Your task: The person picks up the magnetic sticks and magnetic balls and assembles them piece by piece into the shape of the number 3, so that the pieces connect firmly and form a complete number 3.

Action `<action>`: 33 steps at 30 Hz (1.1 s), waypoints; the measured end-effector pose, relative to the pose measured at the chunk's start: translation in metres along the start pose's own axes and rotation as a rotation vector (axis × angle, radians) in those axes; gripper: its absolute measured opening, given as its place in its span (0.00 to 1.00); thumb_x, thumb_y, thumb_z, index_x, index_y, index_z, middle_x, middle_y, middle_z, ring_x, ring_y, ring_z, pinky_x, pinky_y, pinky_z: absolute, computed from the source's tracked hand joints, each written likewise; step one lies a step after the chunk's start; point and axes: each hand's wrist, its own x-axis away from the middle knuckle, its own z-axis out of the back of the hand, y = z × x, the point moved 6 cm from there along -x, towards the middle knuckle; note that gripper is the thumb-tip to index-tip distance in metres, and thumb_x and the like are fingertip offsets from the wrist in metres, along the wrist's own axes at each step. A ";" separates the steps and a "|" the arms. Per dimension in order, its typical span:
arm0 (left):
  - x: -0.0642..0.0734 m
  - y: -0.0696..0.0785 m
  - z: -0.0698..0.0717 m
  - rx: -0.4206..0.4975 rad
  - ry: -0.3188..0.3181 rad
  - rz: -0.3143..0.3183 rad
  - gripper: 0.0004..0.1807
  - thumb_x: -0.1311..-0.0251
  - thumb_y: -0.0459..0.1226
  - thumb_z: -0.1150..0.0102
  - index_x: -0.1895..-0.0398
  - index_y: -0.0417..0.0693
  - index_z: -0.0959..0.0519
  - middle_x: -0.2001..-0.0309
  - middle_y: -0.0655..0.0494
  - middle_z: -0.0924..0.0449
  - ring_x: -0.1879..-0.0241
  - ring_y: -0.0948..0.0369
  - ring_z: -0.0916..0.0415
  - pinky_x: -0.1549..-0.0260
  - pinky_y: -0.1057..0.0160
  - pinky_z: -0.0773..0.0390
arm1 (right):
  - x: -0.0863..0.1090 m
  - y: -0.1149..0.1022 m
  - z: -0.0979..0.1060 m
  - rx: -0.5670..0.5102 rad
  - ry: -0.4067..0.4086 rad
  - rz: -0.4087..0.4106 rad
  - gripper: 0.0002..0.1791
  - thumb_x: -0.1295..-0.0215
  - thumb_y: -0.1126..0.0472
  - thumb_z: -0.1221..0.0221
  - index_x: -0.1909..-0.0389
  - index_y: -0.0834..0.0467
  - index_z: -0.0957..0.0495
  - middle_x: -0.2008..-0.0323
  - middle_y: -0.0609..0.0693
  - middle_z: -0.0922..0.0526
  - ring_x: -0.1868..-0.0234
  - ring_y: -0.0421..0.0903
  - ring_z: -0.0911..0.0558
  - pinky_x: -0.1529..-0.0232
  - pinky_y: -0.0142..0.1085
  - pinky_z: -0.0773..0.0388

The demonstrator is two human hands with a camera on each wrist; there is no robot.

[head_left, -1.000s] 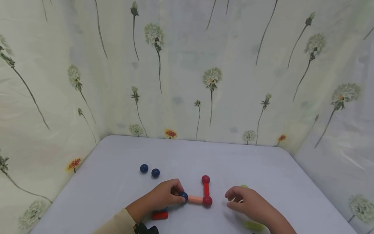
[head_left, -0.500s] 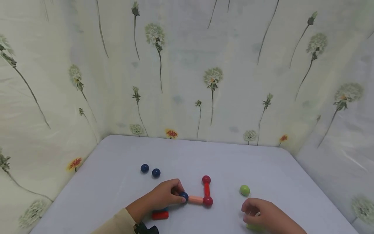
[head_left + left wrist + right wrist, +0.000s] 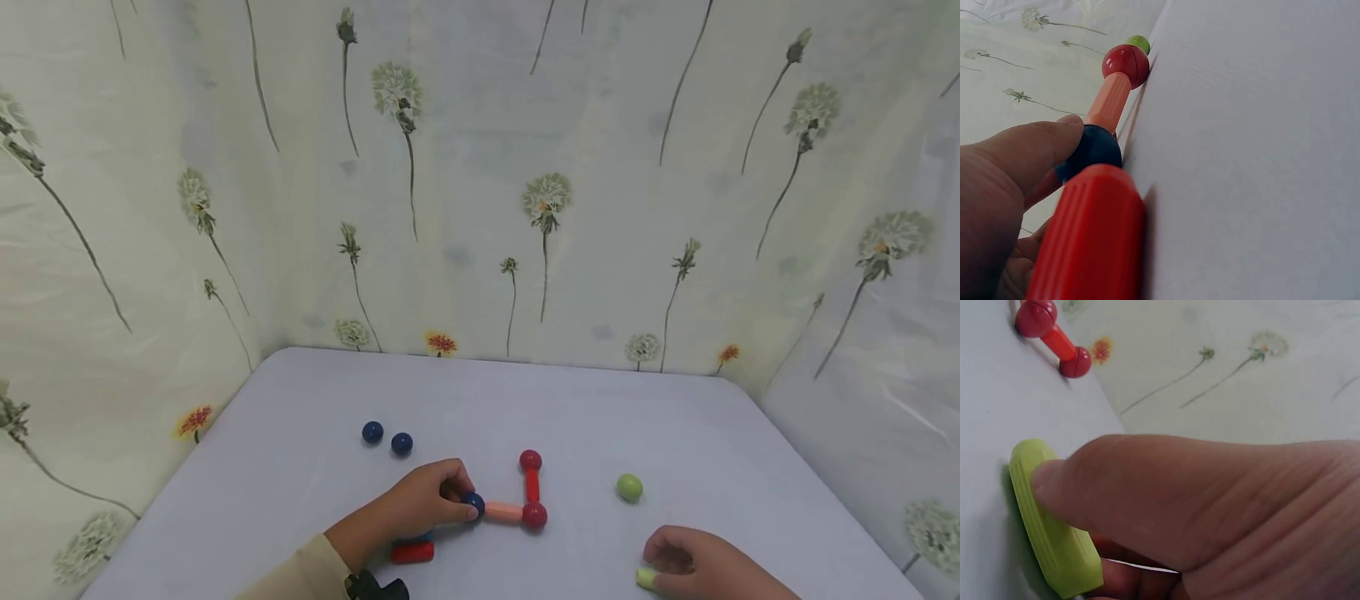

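Observation:
My left hand (image 3: 427, 504) pinches a dark blue ball (image 3: 474, 506) between thumb and fingers, low on the table. A peach ribbed rod (image 3: 503, 512) joins that ball to a red ball (image 3: 534, 516). From there a red rod (image 3: 532, 485) leads away to a second red ball (image 3: 530, 460), forming an L. At the right, my right hand (image 3: 697, 562) grips a yellow-green ribbed rod (image 3: 1054, 531); the right wrist view has the thumb on its top and fingers behind it. In the head view the hand covers most of this rod.
Two loose blue balls (image 3: 402, 443) lie beyond my left hand. A green ball (image 3: 629, 487) sits beyond my right hand. Near my left wrist lies a loose red rod (image 3: 412, 552), with a blue piece (image 3: 415, 537) partly hidden behind it. Flower-printed cloth (image 3: 465, 208) hangs behind the white table (image 3: 480, 400).
My right hand has moved right and toward me, away from the green ball, and now grips the yellow-green rod. My left hand keeps its hold on the blue ball.

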 end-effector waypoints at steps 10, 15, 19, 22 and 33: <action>0.001 -0.003 0.003 -0.012 0.013 0.002 0.14 0.42 0.42 0.23 0.60 0.62 0.21 0.63 0.64 0.18 0.60 0.60 0.22 0.57 0.57 0.22 | 0.001 -0.002 -0.003 -0.014 -0.025 -0.022 0.09 0.33 0.55 0.31 0.62 0.55 0.19 0.70 0.49 0.19 0.68 0.46 0.22 0.68 0.36 0.26; 0.001 -0.002 0.001 -0.006 0.008 0.005 0.14 0.42 0.42 0.23 0.60 0.62 0.21 0.63 0.64 0.18 0.60 0.60 0.22 0.56 0.57 0.22 | 0.003 0.000 -0.005 -0.039 -0.031 -0.074 0.06 0.35 0.66 0.35 0.59 0.57 0.18 0.69 0.50 0.18 0.65 0.49 0.22 0.65 0.39 0.24; 0.001 -0.001 0.000 -0.018 0.010 0.010 0.14 0.42 0.42 0.23 0.60 0.62 0.21 0.63 0.64 0.18 0.60 0.59 0.22 0.56 0.57 0.22 | 0.005 -0.001 -0.004 -0.022 -0.020 -0.041 0.06 0.37 0.67 0.35 0.59 0.57 0.18 0.70 0.50 0.19 0.66 0.48 0.22 0.66 0.37 0.25; 0.000 -0.001 -0.001 -0.019 0.008 0.021 0.14 0.42 0.42 0.23 0.60 0.62 0.21 0.63 0.63 0.18 0.60 0.59 0.23 0.56 0.57 0.22 | 0.004 -0.002 -0.005 -0.005 0.001 -0.048 0.06 0.37 0.66 0.34 0.60 0.56 0.18 0.70 0.49 0.20 0.67 0.47 0.22 0.66 0.37 0.26; -0.001 -0.001 -0.003 0.005 -0.001 0.011 0.14 0.42 0.41 0.23 0.59 0.61 0.21 0.63 0.62 0.18 0.60 0.59 0.22 0.56 0.56 0.21 | -0.009 -0.012 -0.002 0.198 0.255 -0.156 0.08 0.43 0.63 0.29 0.65 0.52 0.19 0.72 0.43 0.19 0.67 0.43 0.24 0.63 0.39 0.24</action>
